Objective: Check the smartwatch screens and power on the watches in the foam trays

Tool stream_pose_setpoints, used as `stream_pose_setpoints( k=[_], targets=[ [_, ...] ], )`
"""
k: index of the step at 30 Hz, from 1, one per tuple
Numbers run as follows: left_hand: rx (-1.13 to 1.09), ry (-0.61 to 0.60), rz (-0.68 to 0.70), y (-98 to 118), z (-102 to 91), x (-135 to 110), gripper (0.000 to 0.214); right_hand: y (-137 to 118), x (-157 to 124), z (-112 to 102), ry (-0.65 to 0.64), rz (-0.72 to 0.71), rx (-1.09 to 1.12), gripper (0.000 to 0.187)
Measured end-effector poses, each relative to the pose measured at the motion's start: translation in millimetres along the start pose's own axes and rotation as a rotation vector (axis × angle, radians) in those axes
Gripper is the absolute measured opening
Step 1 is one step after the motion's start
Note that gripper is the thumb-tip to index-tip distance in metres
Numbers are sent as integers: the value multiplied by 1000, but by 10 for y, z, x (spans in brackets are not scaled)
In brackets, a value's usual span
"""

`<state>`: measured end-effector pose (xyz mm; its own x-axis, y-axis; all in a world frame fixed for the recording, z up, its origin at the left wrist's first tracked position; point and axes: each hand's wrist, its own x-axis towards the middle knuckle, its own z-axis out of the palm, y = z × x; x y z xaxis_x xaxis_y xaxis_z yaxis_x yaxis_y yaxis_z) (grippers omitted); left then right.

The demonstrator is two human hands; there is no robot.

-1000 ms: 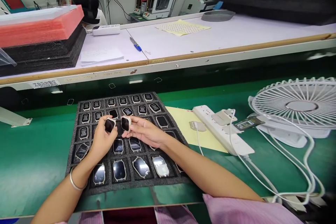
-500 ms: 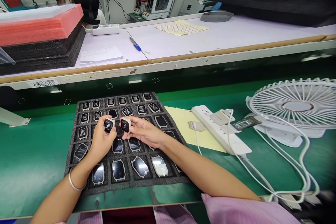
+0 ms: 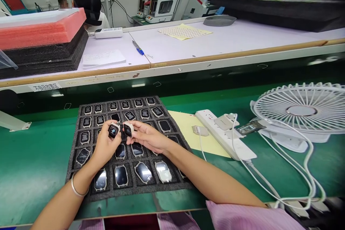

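A black foam tray (image 3: 78, 172) lies on the green belt, its pockets filled with several small smartwatch bodies. My left hand (image 3: 105, 145) pinches one watch body (image 3: 113, 130) with a lit screen, lifted just above the tray. My right hand (image 3: 147, 136) grips a second watch body (image 3: 128, 129) right beside it, screen facing me. Both hands hover over the tray's middle rows. A silver bangle (image 3: 77, 188) sits on my left wrist.
A white power strip (image 3: 223, 134) with plugs and a yellow sheet (image 3: 188, 131) lie right of the tray. A white fan (image 3: 299, 109) and loose cables (image 3: 269, 183) fill the right. Behind, a white bench carries foam stacks (image 3: 40, 43), a pen (image 3: 138, 47) and papers; a person sits beyond.
The screens of both held watch bodies, dark a second ago, now show lit displays. My hands stay almost where they were, only tilting the watches slightly.
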<state>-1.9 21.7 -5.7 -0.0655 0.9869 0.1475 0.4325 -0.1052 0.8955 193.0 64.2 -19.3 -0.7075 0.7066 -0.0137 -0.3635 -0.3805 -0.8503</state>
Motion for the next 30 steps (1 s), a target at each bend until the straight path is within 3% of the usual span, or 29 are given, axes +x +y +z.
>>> stream_pose_setpoints(
  k=[30],
  targets=[
    [-77,-45,19,-12,45,-19,34,2,-36,37,-41,-22,-34,54]
  ],
)
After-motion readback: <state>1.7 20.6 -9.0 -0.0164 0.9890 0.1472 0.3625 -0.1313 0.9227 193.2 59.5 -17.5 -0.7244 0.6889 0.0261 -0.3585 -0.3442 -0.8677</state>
